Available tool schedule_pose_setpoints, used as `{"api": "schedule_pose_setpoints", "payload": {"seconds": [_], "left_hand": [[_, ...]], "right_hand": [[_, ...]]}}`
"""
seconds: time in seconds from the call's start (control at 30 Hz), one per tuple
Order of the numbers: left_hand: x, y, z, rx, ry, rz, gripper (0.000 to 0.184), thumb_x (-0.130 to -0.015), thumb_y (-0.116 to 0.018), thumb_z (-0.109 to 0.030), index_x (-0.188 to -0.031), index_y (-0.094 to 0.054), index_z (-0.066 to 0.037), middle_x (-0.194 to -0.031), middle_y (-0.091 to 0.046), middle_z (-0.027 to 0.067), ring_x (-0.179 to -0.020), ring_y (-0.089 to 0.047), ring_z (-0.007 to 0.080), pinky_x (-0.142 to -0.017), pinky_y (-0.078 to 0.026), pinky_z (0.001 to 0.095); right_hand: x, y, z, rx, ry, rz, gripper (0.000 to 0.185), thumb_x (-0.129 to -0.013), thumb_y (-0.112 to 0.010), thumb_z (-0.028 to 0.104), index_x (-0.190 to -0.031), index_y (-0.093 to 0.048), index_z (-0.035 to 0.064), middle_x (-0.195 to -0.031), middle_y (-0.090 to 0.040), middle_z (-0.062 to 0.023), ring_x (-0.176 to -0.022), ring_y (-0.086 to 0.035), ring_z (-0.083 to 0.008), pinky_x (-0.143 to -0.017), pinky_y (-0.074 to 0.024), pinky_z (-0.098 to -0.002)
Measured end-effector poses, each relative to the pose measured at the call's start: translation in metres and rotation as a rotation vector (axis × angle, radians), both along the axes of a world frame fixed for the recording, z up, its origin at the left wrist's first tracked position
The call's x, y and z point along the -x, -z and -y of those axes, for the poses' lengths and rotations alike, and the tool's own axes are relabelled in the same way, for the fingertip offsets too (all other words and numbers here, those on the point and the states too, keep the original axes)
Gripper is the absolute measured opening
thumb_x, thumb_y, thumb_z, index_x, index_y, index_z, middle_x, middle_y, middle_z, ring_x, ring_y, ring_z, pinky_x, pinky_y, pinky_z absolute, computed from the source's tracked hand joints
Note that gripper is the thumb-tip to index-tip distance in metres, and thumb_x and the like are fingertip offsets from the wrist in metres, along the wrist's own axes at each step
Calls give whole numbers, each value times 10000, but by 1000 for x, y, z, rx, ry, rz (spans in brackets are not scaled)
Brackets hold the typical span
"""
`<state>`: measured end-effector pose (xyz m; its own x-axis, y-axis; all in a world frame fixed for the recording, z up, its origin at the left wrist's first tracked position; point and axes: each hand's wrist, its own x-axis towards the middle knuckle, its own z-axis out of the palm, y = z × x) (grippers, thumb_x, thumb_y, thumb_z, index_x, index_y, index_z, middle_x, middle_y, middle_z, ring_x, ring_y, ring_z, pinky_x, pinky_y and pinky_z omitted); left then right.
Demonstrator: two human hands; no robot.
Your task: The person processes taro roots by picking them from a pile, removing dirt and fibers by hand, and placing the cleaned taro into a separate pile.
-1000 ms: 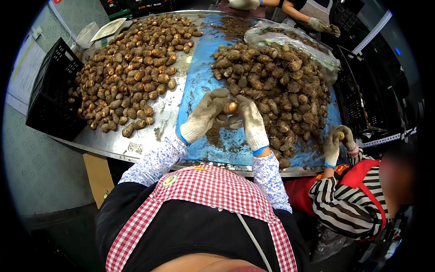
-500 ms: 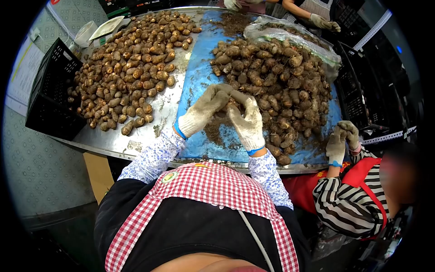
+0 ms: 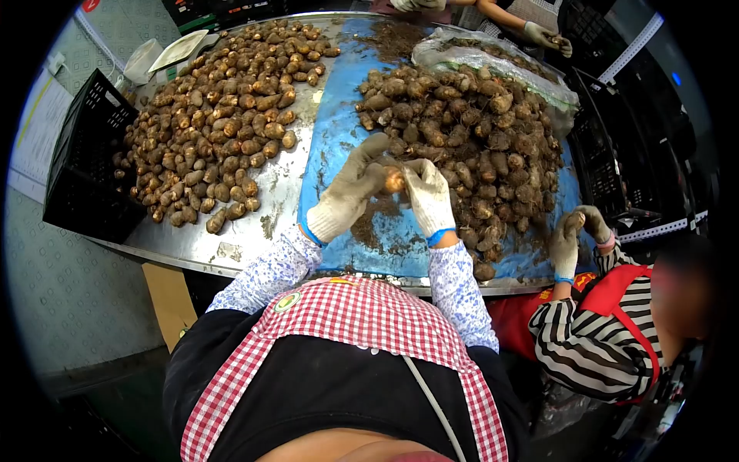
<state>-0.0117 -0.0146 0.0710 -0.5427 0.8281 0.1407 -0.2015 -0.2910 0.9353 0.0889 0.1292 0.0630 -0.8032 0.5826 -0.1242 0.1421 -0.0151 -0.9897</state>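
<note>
Between my two gloved hands, over the blue sheet (image 3: pixel 322 146), is a small taro (image 3: pixel 394 180) with a pale orange-brown end facing up. My left hand (image 3: pixel 346 189) holds it from the left, fingers curled and the glove darkened with soil. From the other side, my right hand (image 3: pixel 428 192) pinches the same taro with thumb and fingers. Just beyond my right hand lies a heap of soil-covered, rooty taros (image 3: pixel 481 146). To the left, cleaner taros (image 3: pixel 223 115) are spread over the bare metal tabletop (image 3: pixel 296 165).
A black crate (image 3: pixel 88 162) stands tilted at the table's left end. Near the far left corner are a scale (image 3: pixel 178 50) and a white container. A co-worker's gloved hands (image 3: pixel 573 235) work close on my right, and other gloved hands (image 3: pixel 546 37) at the far side. Black crates (image 3: pixel 616 154) line the right.
My hands have turned and parted slightly, bringing the taro's pale end into view. The co-worker's hands on the right have shifted a little.
</note>
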Motion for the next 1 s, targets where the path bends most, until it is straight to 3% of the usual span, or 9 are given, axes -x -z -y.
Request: {"api": "schedule_pose_setpoints", "payload": {"seconds": [0.1, 0.3, 0.37, 0.43, 0.5, 0.67, 0.8, 0.9, 1.0], "left_hand": [[1, -5, 12, -43, 8, 65, 505, -1011, -506, -208, -1449, -339, -21, -1309, -510, 115, -1173, -525, 218, -942, -489, 380], [8, 21, 3, -144, 76, 466, 507, -1010, -517, -307, -1403, -415, -3, -1332, -503, 142, -1182, -530, 264, -968, -481, 428], [7, 21, 1, -132, 93, 463, 491, -1019, -496, -307, -1390, -429, 7, -1329, -507, 153, -1184, -528, 274, -981, -475, 430], [4, 17, 1, -144, 162, 481, 497, -1025, -473, -325, -1386, -430, 14, -1328, -508, 167, -1192, -521, 291, -994, -466, 436], [3, 18, 3, -142, 228, 584, 504, -1031, -452, -341, -1380, -432, 23, -1320, -511, 181, -1183, -529, 305, -992, -470, 438], [9, 20, 8, -156, 355, 1003, 537, -1037, -426, -371, -1371, -429, 48, -1254, -537, 217, -998, -595, 313, -861, -538, 419], [14, 30, 12, -251, 453, 1202, 536, -1044, -417, -360, -1368, -419, 68, -1191, -549, 225, -797, -536, 246, -670, -534, 385], [10, 25, 13, -185, 154, 1182, 487, -1044, -430, -325, -1339, -435, 62, -1220, -532, 220, -817, -539, 250, -667, -533, 385], [19, 57, 10, -199, 189, 981, 434, -1047, -426, -295, -1313, -439, 47, -1256, -510, 220, -932, -542, 281, -793, -532, 413]], "right_hand": [[-6, 17, -2, -287, -17, -166, 195, -985, -533, 119, -1131, -621, 24, -1003, -652, -84, -828, -649, -145, -624, -575, -242], [-20, -23, 6, -57, -17, 21, 193, -963, -572, 81, -1135, -625, 12, -1030, -675, -92, -955, -643, -175, -832, -550, -332], [-16, -21, 12, 156, 9, -164, 166, -948, -600, 97, -1087, -626, 9, -967, -671, -95, -891, -654, -191, -786, -546, -363], [-16, -19, 10, -90, -67, -193, 151, -934, -624, 117, -1037, -624, 5, -904, -657, -107, -838, -660, -210, -736, -537, -380], [-19, -17, 1, -791, -240, -47, 155, -921, -645, 141, -983, -620, 0, -843, -634, -129, -794, -662, -233, -681, -522, -384], [-22, -21, 2, -541, -322, -85, 175, -941, -624, 166, -881, -612, 1, -743, -565, -88, -649, -537, -202, -597, -453, -344], [-11, 12, -5, -436, -14, -75, 190, -951, -593, 135, -804, -570, 17, -668, -492, -32, -616, -467, -123, -561, -406, -314], [-14, 22, -4, -382, 22, -164, 129, -953, -584, 72, -1049, -621, -6, -928, -644, -85, -859, -600, -142, -766, -490, -272], [-17, 12, 9, -231, -31, -336, 243, -946, -574, 21, -1184, -587, -28, -1137, -631, -114, -1025, -608, -170, -914, -490, -277]]}}
